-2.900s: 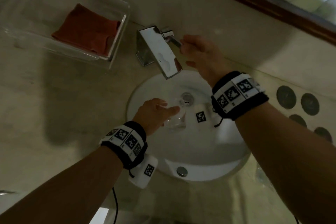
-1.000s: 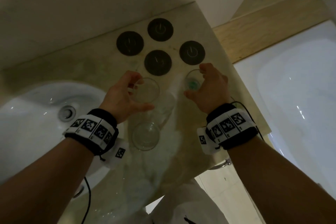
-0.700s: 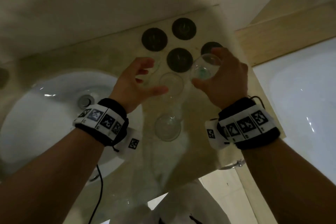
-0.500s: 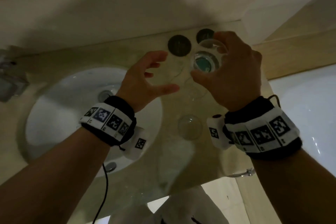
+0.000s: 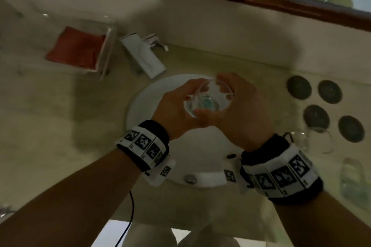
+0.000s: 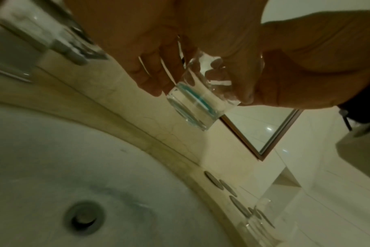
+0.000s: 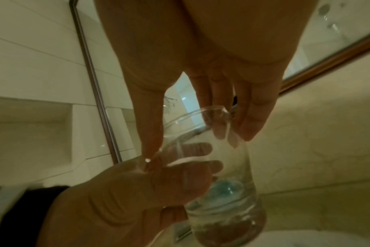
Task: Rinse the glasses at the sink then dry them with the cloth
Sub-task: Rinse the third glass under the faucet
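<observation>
A clear glass (image 5: 208, 99) with a teal-tinted thick base is held over the white sink (image 5: 140, 104), tilted slightly. My left hand (image 5: 176, 106) wraps its lower body from the left; the left fingers (image 6: 154, 73) lie along its side. My right hand (image 5: 241, 110) pinches it near the rim, thumb (image 7: 152, 127) on one side and fingers (image 7: 245, 117) on the other. In the right wrist view the glass (image 7: 228, 187) shows the left fingers through its wall. The red cloth (image 5: 76, 48) lies folded in a clear tray (image 5: 107, 50) at the back left.
The chrome faucet (image 5: 144, 56) juts over the sink's back left rim. The drain (image 6: 82, 217) sits below the glass. Several dark round coasters (image 5: 299, 86) lie on the counter at right, with two more clear glasses (image 5: 319, 140) beside them. A mirror edge runs along the back.
My right hand lifted the teal-based glass off the right counter and carried it left over the sink. My left hand, open before, now holds it too. The view swung back to the sink.
</observation>
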### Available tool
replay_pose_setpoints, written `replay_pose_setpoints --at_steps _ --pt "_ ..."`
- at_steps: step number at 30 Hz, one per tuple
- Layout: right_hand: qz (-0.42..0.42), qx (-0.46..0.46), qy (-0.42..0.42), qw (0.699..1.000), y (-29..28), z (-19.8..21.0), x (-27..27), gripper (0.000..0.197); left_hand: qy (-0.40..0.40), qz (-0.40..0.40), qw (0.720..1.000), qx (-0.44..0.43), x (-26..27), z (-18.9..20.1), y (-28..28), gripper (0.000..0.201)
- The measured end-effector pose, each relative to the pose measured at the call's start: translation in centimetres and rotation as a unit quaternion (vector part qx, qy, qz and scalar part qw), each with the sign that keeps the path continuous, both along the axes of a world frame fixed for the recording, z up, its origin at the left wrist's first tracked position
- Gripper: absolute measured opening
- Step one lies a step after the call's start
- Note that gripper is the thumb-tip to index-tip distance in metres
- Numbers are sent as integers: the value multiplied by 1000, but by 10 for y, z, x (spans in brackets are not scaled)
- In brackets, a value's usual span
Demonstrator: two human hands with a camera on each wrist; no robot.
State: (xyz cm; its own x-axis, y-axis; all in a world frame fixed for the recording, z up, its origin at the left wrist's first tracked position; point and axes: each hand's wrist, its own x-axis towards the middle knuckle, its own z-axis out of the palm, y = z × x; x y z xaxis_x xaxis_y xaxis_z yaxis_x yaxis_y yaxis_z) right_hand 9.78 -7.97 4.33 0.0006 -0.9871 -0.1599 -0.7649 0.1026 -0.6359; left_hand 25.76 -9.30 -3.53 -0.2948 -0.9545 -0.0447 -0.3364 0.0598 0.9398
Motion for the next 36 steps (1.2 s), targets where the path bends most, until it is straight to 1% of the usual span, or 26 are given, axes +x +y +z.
replay_pose_setpoints --at_steps 3,5,8,10,13,15,17,19,20,21,24,26,29,31,33,35,36 --pt "17 20 -36 999 -17 -11 30 73 -20 30 999 26 30 -23 4 79" --pt "-2 30 -44 999 -34 -20 42 60 -35 55 997 39 44 -40 8 80" --pt "-36 61 -31 997 -70 -39 53 42 -32 107 991 79 56 -61 9 80" --pt "-44 58 -36 997 -97 -55 59 37 -33 126 986 103 58 -69 6 80" --pt "-30 51 -29 998 -135 -75 70 38 -24 151 977 148 59 -75 0 77" --pt "6 36 -26 999 -154 -82 79 33 -6 167 970 179 59 -79 -4 76" --pt "78 8 24 997 -166 -87 86 28 18 177 963 204 58 -83 -6 78" --pt "137 -7 94 986 -174 -89 86 32 22 183 960 211 58 -86 -10 78" --pt "150 -16 109 983 -178 -93 83 36 21 187 960 209 59 -87 -12 79" --pt "154 -27 100 983 -183 -97 80 40 20 191 960 205 59 -88 -14 80" --pt "135 -51 25 989 -188 -108 72 52 8 198 960 197 57 -92 -18 81" --pt "120 -57 -15 991 -188 -112 71 56 10 207 959 193 56 -94 -19 79" --pt "80 -31 -49 995 -189 -113 72 62 14 214 959 185 56 -95 -21 81" --pt "61 -8 -51 997 -186 -116 69 56 30 221 956 192 56 -97 -22 84" --pt "59 22 -46 997 -176 -124 62 41 41 228 951 204 56 -98 -23 90" --pt "102 65 -42 992 -159 -133 50 33 39 229 950 211 57 -99 -24 96" --pt "136 101 -55 984 -148 -137 44 36 34 227 950 212 57 -99 -25 97"
